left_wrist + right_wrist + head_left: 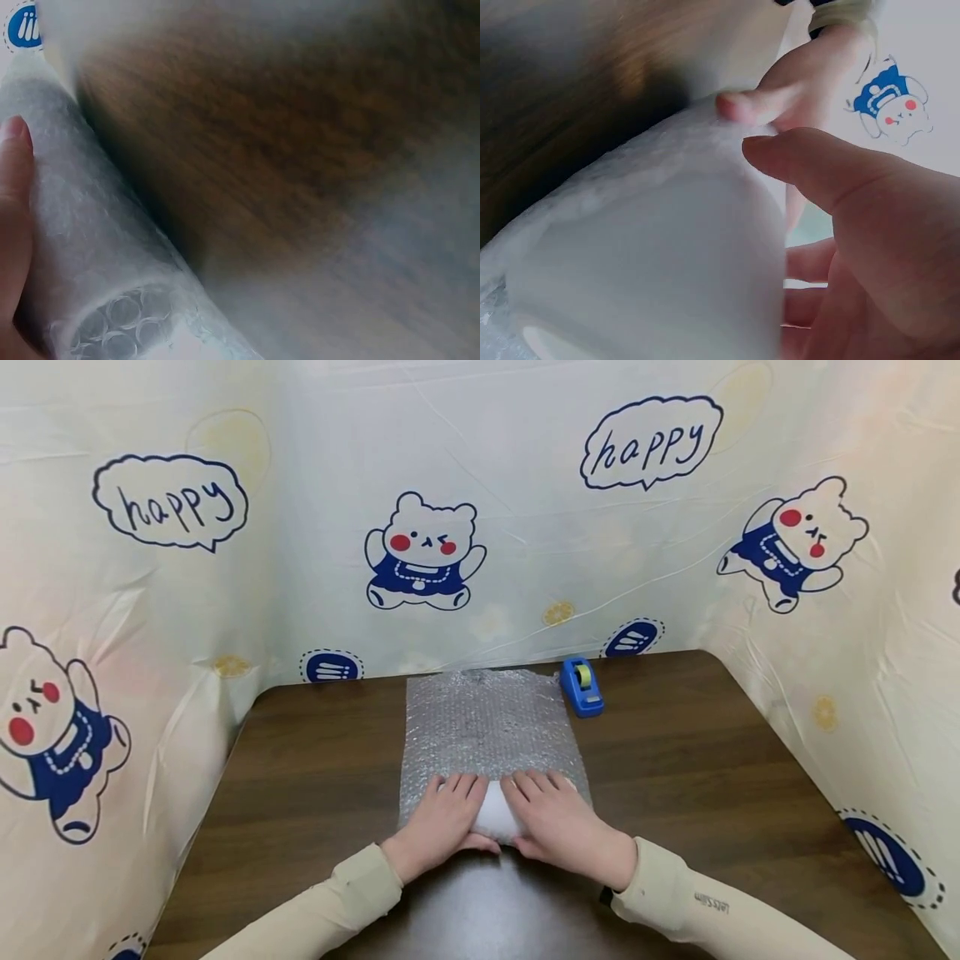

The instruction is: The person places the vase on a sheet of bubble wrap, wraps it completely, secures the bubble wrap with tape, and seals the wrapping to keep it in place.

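Note:
A sheet of bubble wrap [487, 718] lies lengthwise on the table, its near end folded up round a smooth white cup-like object [495, 810]. My left hand [442, 822] grips the left side of this bundle, fingers over the top and thumb at the near side. On the other side my right hand [558, 822] holds it the same way. The right wrist view shows the white object's tapered wall [652, 262] with bubble wrap along its edge. In the left wrist view the wrap [97, 195] curves into a roll beside my left thumb [15, 187].
A blue tape dispenser [588, 703] with a yellowish roll stands by the wrap's far right corner. The dark wooden table [315, 760] extends to both sides. Pale printed curtains [525, 568] hang behind and beside it.

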`<act>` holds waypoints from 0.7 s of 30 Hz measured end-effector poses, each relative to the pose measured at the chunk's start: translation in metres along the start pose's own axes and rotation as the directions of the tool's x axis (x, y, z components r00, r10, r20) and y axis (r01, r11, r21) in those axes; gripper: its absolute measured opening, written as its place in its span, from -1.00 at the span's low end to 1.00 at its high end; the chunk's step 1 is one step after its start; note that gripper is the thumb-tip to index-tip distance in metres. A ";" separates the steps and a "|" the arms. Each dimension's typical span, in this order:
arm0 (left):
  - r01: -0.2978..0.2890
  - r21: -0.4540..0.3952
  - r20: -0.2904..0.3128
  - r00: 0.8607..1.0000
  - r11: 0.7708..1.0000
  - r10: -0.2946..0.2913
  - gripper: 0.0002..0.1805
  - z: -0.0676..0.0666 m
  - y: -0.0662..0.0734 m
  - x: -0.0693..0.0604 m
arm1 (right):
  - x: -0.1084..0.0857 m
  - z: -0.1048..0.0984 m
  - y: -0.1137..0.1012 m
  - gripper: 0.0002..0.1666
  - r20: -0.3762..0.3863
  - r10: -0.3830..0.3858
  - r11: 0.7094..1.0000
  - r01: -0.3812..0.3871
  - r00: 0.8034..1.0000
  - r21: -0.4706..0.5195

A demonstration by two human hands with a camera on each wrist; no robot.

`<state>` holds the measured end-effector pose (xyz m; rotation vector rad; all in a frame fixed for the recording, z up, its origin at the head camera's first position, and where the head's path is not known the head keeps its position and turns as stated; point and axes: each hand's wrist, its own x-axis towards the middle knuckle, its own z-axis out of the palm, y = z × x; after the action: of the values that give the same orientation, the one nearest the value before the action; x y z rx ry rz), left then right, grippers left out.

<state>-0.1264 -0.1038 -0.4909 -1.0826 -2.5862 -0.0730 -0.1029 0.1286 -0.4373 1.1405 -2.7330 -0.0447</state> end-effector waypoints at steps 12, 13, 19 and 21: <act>0.036 -0.123 0.123 0.992 0.992 -0.021 -0.04 -0.006 -0.005 0.007 | -0.009 -0.004 -0.031 0.12 0.021 0.008 0.990 -0.005 1.000 -0.144; 0.041 -0.129 0.132 0.991 0.991 -0.024 -0.03 -0.006 -0.006 0.007 | -0.010 -0.002 -0.033 0.13 0.018 0.010 0.987 -0.008 1.000 -0.159; 0.061 -0.176 0.189 0.982 0.983 -0.027 -0.05 -0.004 -0.011 0.013 | -0.012 0.013 -0.035 0.26 -0.009 0.026 0.978 -0.027 1.000 -0.206; 0.065 -0.196 0.199 0.980 0.979 -0.025 -0.08 -0.005 -0.013 0.015 | -0.012 0.020 -0.033 0.27 -0.046 0.015 0.971 -0.025 0.999 -0.239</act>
<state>-0.1434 -0.1036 -0.4809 -1.1522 -2.8300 -0.2567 -0.0751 0.1125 -0.4621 1.0335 -2.6123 -0.3331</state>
